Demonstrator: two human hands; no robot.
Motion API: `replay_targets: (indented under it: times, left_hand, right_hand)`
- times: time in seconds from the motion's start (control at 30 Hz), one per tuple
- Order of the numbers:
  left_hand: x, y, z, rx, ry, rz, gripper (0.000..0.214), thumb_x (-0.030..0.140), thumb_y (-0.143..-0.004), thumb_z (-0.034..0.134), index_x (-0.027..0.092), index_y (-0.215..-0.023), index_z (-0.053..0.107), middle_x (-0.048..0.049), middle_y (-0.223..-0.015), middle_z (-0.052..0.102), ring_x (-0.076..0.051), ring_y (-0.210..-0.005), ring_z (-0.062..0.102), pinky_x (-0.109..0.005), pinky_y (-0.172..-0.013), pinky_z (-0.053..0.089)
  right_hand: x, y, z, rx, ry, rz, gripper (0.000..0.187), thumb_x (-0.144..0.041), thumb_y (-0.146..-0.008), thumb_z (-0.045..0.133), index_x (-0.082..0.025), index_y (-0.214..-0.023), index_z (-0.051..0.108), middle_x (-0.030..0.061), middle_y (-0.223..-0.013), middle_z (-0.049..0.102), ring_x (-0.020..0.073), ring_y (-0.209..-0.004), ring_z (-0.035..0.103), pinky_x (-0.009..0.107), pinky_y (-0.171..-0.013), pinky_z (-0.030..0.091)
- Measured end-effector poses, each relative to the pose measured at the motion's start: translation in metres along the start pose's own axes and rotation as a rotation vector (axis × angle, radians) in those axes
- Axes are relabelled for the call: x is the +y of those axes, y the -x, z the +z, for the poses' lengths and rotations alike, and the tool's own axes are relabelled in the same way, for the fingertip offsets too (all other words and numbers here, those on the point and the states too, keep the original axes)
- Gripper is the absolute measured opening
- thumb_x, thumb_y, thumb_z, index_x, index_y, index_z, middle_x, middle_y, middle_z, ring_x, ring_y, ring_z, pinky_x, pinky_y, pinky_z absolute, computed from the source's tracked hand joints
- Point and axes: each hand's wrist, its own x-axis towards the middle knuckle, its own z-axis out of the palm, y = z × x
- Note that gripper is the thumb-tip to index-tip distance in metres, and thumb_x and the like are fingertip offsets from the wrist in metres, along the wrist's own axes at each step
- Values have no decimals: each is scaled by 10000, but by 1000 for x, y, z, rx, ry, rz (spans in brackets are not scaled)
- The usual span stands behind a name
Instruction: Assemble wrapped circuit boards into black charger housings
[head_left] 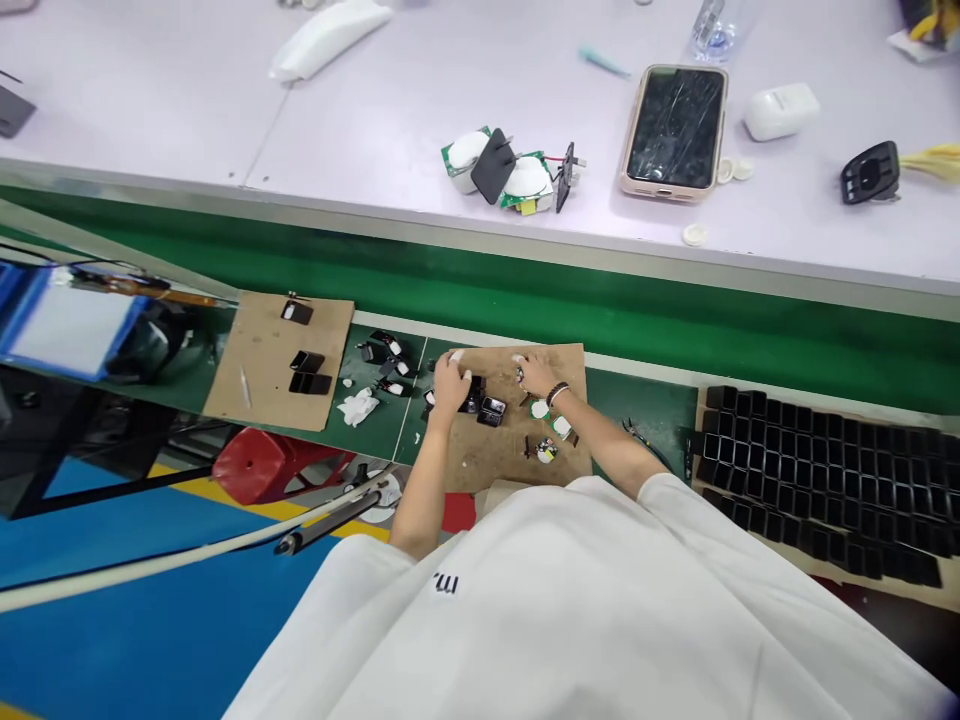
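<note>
Both my hands rest on a brown cardboard sheet (491, 455) at the edge of the green belt. My left hand (448, 385), with white tape on a fingertip, is curled over a small black part (474, 395). A second black part with a shiny face (493, 408) lies just right of it. My right hand (537, 374), a beaded band on its wrist, pinches something tiny that I cannot make out. Small round white-and-green circuit pieces (550, 425) lie beside my right wrist.
A tray of several black housings (825, 480) sits to the right. To the left lie another cardboard sheet (262, 385) with black parts and a blue bin (67, 320). Across the green belt (600, 310), the pale table holds a phone (675, 130), assembled boards (510, 175) and a white case (780, 110).
</note>
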Motion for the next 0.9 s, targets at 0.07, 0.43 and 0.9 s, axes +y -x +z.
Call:
replay_targets:
  times: [0.07, 0.43, 0.9]
  left_hand:
    - [24, -8, 18, -29, 18, 65, 562, 125, -881, 575, 155, -1443, 563, -187, -1451, 567, -321, -1429, 508, -487, -1244, 389]
    - [30, 82, 29, -47, -73, -24, 433, 280, -940, 581, 156, -1352, 629, -210, -1288, 642, -396, -1280, 591, -534, -1126, 456]
    - [13, 129, 67, 15, 60, -237, 835, 316, -833, 731, 148, -1568, 371, -252, -1500, 477, -422, -1340, 585, -519, -1075, 516]
  right_hand:
    - [11, 9, 1, 9, 51, -34, 409, -357, -999, 685, -186, -1366, 622, 119, -1474, 586, 306, -1339, 580, 571, -1123, 496]
    - [13, 26, 4, 109, 95, 135, 381, -228, -1041, 563, -123, -1407, 587, 211, -1447, 587, 327, -1332, 569, 513, -1076, 520]
    - [-10, 6, 12, 133, 59, 271, 413, -384, -1010, 672, -188, -1370, 612, 119, -1398, 626, 267, -1201, 659, 497, -1006, 590]
